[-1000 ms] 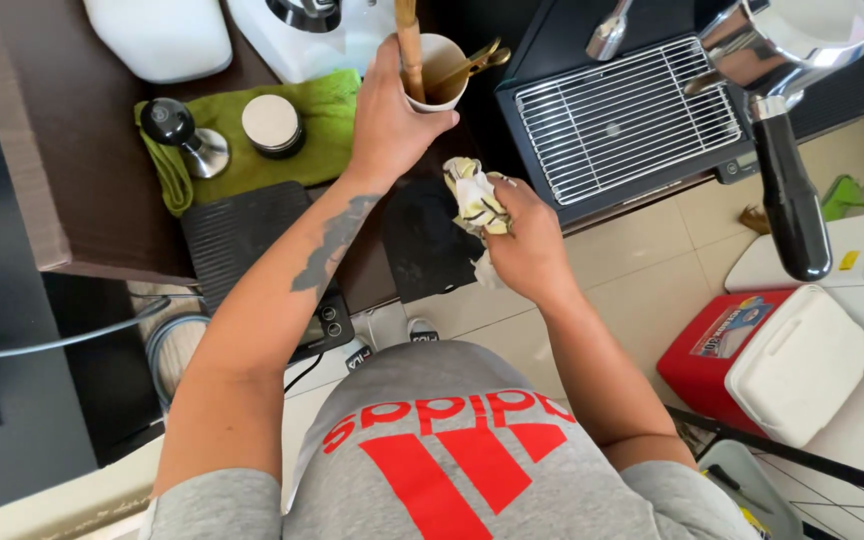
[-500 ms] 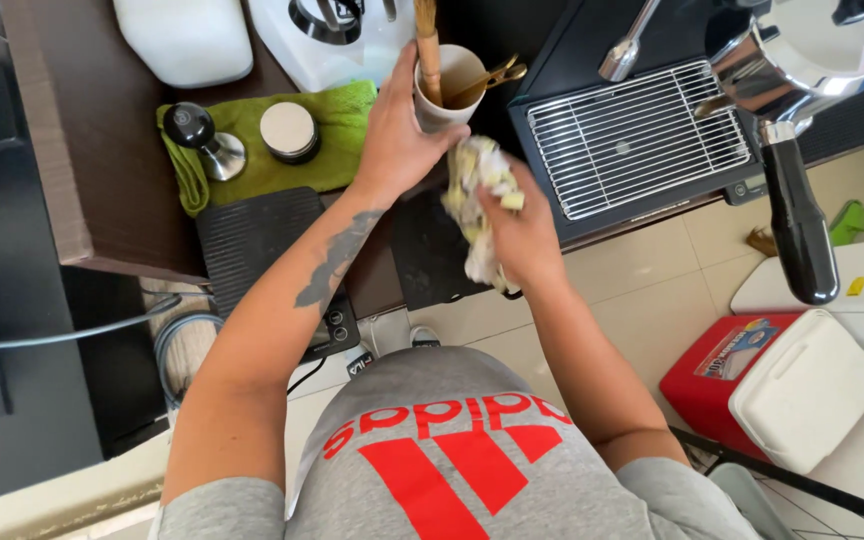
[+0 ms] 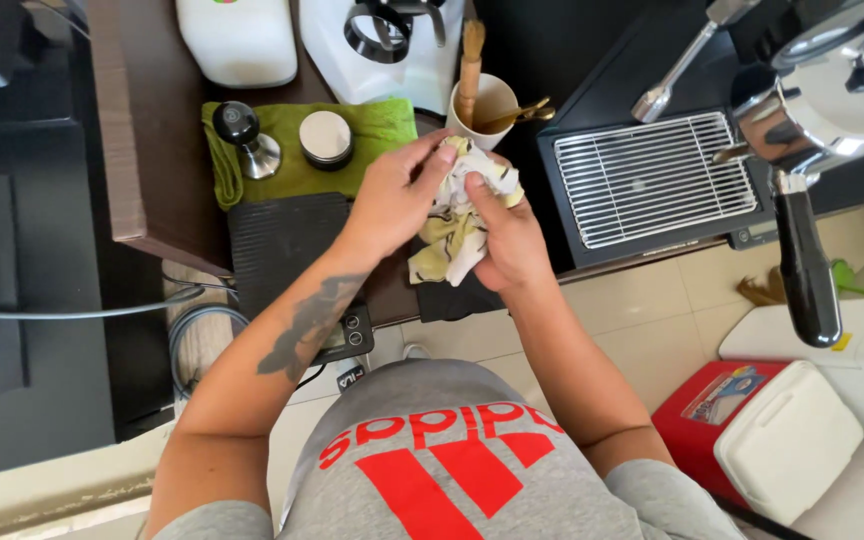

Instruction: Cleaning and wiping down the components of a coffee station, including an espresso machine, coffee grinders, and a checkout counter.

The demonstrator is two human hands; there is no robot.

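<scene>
On the far left of the dark table (image 3: 142, 200) lies a green towel (image 3: 372, 130), and on it stand a tamper (image 3: 244, 138) with a black knob and, just beside it, a round silver puck (image 3: 326, 138). In front of the towel lies a black ribbed mat (image 3: 277, 245). Behind the towel stand a white jug (image 3: 237, 40) and a white grinder (image 3: 382, 50). The left hand (image 3: 397, 195) comes in over the mat; its fingers (image 3: 442, 160) are closed on the top part of a crumpled cloth (image 3: 452, 235), white and pale yellow with dark marks. The cloth is held between both hands, above the front edge of the table, and its lower end hangs free. The right hand (image 3: 512, 240) holds the cloth from the other side, with the thumb pressed on it and the fingers wrapped behind. Just behind the hands stands a cream cup (image 3: 492, 100) with a wooden brush (image 3: 470, 60) and a gold spoon (image 3: 522, 112) inside. To the right is a metal drip grate (image 3: 652, 175), then a shiny portafilter (image 3: 812, 110) with a black handle. On the floor at the right stands a red and white cooler (image 3: 762, 440).
</scene>
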